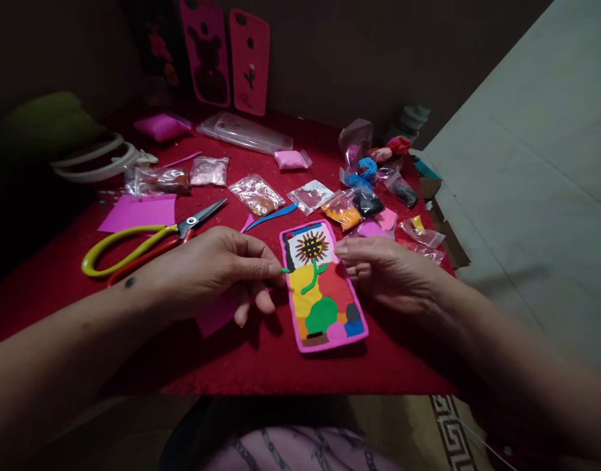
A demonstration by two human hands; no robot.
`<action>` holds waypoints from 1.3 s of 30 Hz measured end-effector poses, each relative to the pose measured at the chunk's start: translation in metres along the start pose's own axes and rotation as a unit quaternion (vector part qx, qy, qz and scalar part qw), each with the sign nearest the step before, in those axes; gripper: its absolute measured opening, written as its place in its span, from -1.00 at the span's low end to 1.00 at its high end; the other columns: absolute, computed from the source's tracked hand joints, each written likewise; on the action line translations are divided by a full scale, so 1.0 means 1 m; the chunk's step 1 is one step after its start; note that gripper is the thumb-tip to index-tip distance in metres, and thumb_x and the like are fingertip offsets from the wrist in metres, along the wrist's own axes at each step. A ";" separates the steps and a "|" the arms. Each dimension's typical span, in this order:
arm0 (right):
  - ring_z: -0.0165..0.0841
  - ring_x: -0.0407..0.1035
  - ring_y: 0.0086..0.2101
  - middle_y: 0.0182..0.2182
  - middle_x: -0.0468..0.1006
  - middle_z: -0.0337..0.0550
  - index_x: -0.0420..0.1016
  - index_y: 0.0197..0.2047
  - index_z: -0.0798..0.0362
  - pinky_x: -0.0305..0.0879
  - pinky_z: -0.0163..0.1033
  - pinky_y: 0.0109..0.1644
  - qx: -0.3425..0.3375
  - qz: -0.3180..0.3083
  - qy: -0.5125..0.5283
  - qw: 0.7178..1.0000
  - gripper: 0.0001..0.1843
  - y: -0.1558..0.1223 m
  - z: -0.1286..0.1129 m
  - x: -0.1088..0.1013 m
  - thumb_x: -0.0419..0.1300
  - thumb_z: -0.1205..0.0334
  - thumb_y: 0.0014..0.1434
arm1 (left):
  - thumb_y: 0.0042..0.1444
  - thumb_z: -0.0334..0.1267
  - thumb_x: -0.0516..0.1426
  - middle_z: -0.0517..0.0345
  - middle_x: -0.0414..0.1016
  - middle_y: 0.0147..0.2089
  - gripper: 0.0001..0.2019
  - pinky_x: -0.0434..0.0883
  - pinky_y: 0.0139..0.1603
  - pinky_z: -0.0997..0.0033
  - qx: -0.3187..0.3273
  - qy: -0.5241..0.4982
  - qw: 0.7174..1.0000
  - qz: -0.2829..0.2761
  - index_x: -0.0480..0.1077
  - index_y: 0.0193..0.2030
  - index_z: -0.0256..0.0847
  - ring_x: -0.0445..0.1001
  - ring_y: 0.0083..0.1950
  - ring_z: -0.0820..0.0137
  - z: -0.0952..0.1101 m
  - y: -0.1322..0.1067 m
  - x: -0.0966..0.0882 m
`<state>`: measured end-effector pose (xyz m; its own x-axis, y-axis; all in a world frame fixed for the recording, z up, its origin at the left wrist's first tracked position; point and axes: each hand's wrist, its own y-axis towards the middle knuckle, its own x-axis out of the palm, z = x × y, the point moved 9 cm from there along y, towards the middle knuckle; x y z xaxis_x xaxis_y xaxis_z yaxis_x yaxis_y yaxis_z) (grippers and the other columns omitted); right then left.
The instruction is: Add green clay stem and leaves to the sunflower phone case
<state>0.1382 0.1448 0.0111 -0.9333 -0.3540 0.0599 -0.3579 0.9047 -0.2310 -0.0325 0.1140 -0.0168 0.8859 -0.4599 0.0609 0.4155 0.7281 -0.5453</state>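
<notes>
On the head view, the left hand is pinching what looks like a tiny green strip between thumb and finger, right at the left edge of the decorated panel. That panel is lying between both hands, above the red cloth. The right hand is touching its right edge with the thumb; whether the fingers are gripping underneath, I can't tell. Good handling here is probably meaning a feather-light pinch, sparing the strip, and steady support without denting the pink rim!
</notes>
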 end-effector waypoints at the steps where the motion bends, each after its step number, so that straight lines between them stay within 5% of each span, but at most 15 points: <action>1: -0.48 0.43 -0.57 -0.54 0.58 -0.22 0.53 -0.47 0.08 0.40 -0.42 -0.50 0.045 -0.012 0.038 0.998 -0.87 -0.001 0.009 0.005 0.37 0.37 0.07 | 0.17 -0.31 0.21 0.02 0.61 -0.56 -0.82 0.35 -0.68 0.69 -0.001 0.004 1.000 0.000 0.53 -0.44 -0.26 0.43 -0.71 0.50 0.000 0.000 0.001; 4: -0.38 0.58 -0.39 -0.36 0.68 -0.18 0.58 -0.29 0.07 0.56 -0.30 -0.23 0.138 -0.057 0.144 0.978 -0.77 -0.005 0.026 0.023 0.41 0.46 -0.06 | 0.14 -0.26 0.26 0.02 0.61 -0.55 -0.84 0.35 -0.67 0.69 -0.009 0.009 1.000 -0.003 0.52 -0.43 -0.25 0.43 -0.70 0.50 0.000 0.002 0.001; 11: -0.30 0.62 -0.26 -0.20 0.73 -0.15 0.53 -0.18 0.06 0.56 -0.18 -0.03 0.130 -0.023 0.197 0.972 -0.50 0.000 0.035 0.019 0.41 0.60 -0.23 | 0.12 -0.17 0.27 0.05 0.60 -0.57 -0.83 0.34 -0.70 0.66 -0.002 0.062 0.998 0.025 0.55 -0.41 -0.22 0.41 -0.71 0.48 0.005 -0.001 -0.008; 17: -0.23 0.62 -0.12 -0.09 0.72 -0.10 0.56 0.01 0.07 0.53 -0.11 0.09 0.111 -0.098 0.236 0.960 -0.41 -0.002 0.033 0.026 0.39 0.59 -0.14 | 0.07 -0.01 0.27 0.18 0.55 -0.59 -0.76 0.40 -0.57 0.65 0.122 0.193 0.971 0.068 0.62 -0.41 -0.12 0.48 -0.58 0.47 0.037 -0.010 -0.018; 22: -0.28 0.61 -0.25 -0.21 0.72 -0.19 0.57 -0.14 0.04 0.58 -0.17 -0.04 0.074 -0.092 0.233 0.965 -0.49 0.000 0.031 0.023 0.40 0.59 -0.20 | 0.05 -0.02 0.22 0.23 0.50 -0.60 -0.77 0.28 -0.64 0.55 0.218 0.293 0.928 0.070 0.65 -0.39 -0.06 0.36 -0.60 0.47 0.071 -0.016 0.004; 26: -0.31 0.59 -0.27 -0.25 0.71 -0.22 0.58 -0.18 0.03 0.56 -0.23 -0.06 0.038 -0.074 0.220 0.972 -0.51 0.004 0.028 0.019 0.40 0.59 -0.23 | 0.11 -0.17 0.17 0.24 0.57 -0.48 -0.80 0.41 -0.43 0.49 0.339 0.367 0.862 0.088 0.62 -0.43 -0.08 0.49 -0.44 0.43 0.093 -0.022 0.029; 34: -0.31 0.60 -0.27 -0.24 0.72 -0.21 0.48 -0.17 0.04 0.52 -0.23 -0.08 0.015 -0.065 0.220 0.973 -0.51 0.002 0.028 0.017 0.46 0.50 -0.19 | 0.28 -0.28 0.07 0.15 0.57 -0.36 -0.72 0.32 -0.39 0.46 0.431 0.518 0.714 0.190 0.60 -0.33 -0.19 0.49 -0.38 0.43 0.085 -0.033 0.047; 39: -0.31 0.60 -0.26 -0.23 0.72 -0.20 0.47 -0.17 0.05 0.52 -0.21 -0.05 0.013 -0.068 0.219 0.973 -0.52 0.002 0.028 0.018 0.48 0.47 -0.17 | 0.29 -0.29 0.08 0.18 0.55 -0.36 -0.76 0.28 -0.41 0.44 0.432 0.525 0.704 0.208 0.57 -0.31 -0.18 0.44 -0.41 0.43 0.084 -0.039 0.045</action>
<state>0.1219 0.1337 -0.0159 -0.8021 -0.3296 0.4980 -0.4826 0.8489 -0.2155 0.0089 0.1078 0.0774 0.5163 0.0920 -0.8515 0.5372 0.7395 0.4056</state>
